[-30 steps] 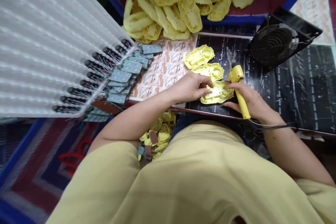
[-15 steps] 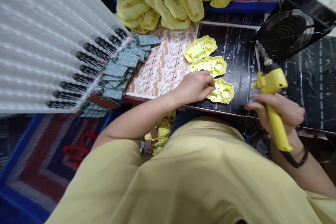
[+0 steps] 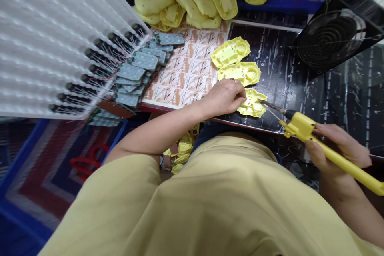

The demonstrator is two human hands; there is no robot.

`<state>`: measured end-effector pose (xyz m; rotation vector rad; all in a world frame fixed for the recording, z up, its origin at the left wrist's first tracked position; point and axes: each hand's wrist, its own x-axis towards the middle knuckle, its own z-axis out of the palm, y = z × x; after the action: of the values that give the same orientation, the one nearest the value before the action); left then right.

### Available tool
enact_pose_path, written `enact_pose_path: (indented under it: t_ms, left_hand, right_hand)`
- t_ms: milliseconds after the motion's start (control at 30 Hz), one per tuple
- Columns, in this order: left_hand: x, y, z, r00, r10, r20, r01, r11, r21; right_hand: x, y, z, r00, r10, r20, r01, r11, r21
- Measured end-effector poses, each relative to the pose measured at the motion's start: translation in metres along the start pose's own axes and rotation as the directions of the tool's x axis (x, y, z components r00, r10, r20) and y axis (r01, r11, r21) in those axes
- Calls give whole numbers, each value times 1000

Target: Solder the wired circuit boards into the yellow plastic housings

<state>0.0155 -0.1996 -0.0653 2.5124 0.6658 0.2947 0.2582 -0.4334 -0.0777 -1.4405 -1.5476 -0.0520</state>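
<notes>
1. Your left hand (image 3: pixel 228 96) rests over the left end of the nearest yellow plastic shell (image 3: pixel 253 105), its thumb and fingers bent towards each other. Whether the fingertips fully meet, or pinch the shell or something small inside it, cannot be told.

2. Your right hand (image 3: pixel 343 144) is wrapped around the long handle of a yellow gun-shaped tool with a thin metal tip (image 3: pixel 301 125), thumb on the near side and fingers on the far side. The tool points left, its tip at the right end of the nearest shell; whether it touches cannot be told.

3. That shell lies hollow side up at the front edge of a shiny black mat with white lettering (image 3: pixel 279 64). Beyond it lie two matching shells, the middle one (image 3: pixel 238 73) and the far one (image 3: pixel 229 54), side by side.

4. Left of the mat is an orange-and-white printed sheet (image 3: pixel 192 68), with a stack of grey-green circuit boards (image 3: pixel 130 71) at its left edge. A white ridged panel (image 3: pixel 54 36) stands beside them.

5. At the back, a heap of yellow shells (image 3: pixel 207 0) fills a blue-rimmed crate (image 3: pixel 288 7); to the right is a square black fan (image 3: pixel 331 40).
</notes>
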Motion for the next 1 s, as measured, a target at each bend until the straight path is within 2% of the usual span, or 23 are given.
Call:
enact_pose_path:
  t_ms: [100, 167, 400, 600, 733, 867, 933, 1000]
  left_hand:
    - [1, 2, -1, 1000, -17, 8, 17, 1000, -3]
    - [2, 3, -2, 999, -33, 28, 32, 999, 19]
    - [3, 8, -7, 996, -48, 73, 42, 995, 89]
    - [5, 11, -9, 992, -79, 100, 67, 991, 116]
    - [6, 12, -10, 990, -87, 113, 74, 990, 118]
    - [6, 13, -11, 989, -92, 115, 78, 989, 127]
    - [6, 13, -11, 990, -84, 110, 70, 989, 129]
    - [7, 12, -11, 990, -81, 111, 67, 989, 130]
  right_hand:
    - [6, -7, 10, 995, -103, -17, 103, 993, 62]
    - [9, -9, 14, 993, -116, -8, 116, 990, 81]
    - [3, -6, 13, 999, 3, 44, -2, 1000, -30]
    - [14, -5, 19, 993, -115, 33, 109, 986, 127]
    - [25, 3, 18, 970, -220, 108, 208, 972, 112]
    - [22, 14, 6, 943, -291, 160, 282, 957, 74]
    - [16, 16, -1, 963, -232, 141, 228, 973, 40]
    - [11, 16, -4, 983, -89, 163, 93, 996, -13]
